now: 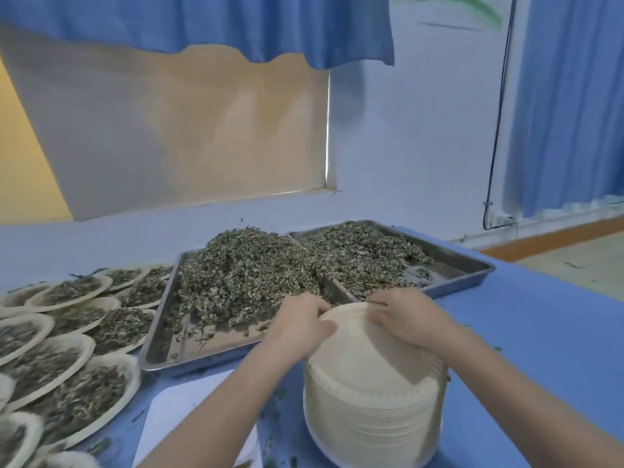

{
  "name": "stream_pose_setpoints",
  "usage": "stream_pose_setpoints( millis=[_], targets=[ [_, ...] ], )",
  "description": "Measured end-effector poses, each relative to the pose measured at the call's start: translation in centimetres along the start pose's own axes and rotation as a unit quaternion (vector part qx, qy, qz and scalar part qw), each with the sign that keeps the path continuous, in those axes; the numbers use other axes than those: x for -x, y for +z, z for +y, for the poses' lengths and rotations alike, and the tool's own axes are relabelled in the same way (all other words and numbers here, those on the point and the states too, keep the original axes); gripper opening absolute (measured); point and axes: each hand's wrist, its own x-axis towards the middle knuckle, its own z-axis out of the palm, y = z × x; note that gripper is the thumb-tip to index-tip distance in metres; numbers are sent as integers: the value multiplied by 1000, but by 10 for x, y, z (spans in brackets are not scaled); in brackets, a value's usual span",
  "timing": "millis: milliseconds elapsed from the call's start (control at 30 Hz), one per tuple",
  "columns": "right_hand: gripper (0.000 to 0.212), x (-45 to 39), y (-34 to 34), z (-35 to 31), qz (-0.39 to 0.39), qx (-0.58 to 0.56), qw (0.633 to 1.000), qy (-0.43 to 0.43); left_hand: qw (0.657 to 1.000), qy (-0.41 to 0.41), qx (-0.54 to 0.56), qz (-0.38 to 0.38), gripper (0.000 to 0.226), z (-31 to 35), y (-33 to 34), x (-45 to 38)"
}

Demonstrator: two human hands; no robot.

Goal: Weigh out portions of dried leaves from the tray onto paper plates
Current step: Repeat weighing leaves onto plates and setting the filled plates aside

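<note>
- Both hands work the top of a tall stack of pale, thin paper plates [371,383] on the blue worktop [540,332]: left hand [300,322] and right hand [405,315] each pinch the top plate's far rim.
- The plates look light and bendy, likely clinging together; peel at the rim.
- Two steel trays [456,261] hold loose, crumbly dried leaves [250,265]; about a dozen filled plates [77,393] lie left.

Both forearms are bare, the left hand [300,324] and right hand [407,315] ungloved.
</note>
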Motion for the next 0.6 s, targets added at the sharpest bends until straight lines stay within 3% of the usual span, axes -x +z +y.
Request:
stream_pose_setpoints(
  millis=[233, 367, 500, 600],
  targets=[
    [25, -4, -13, 5, -9, -11, 1000, -27, 998, 31, -51, 3, 18, 7, -8, -5],
    [22, 0, -19, 8, 29, -33, 999, -32, 997, 57, -29, 38, 13, 13, -14, -6],
    [23, 1, -24, 5, 74, -49, 996, -24, 992, 40, 26, 116, 22, 11, -18, -3],
    [31, -3, -27, 4, 68, -75, 995, -7, 993, 27, 36, 107, 26, 4, -19, 1]
  ],
)
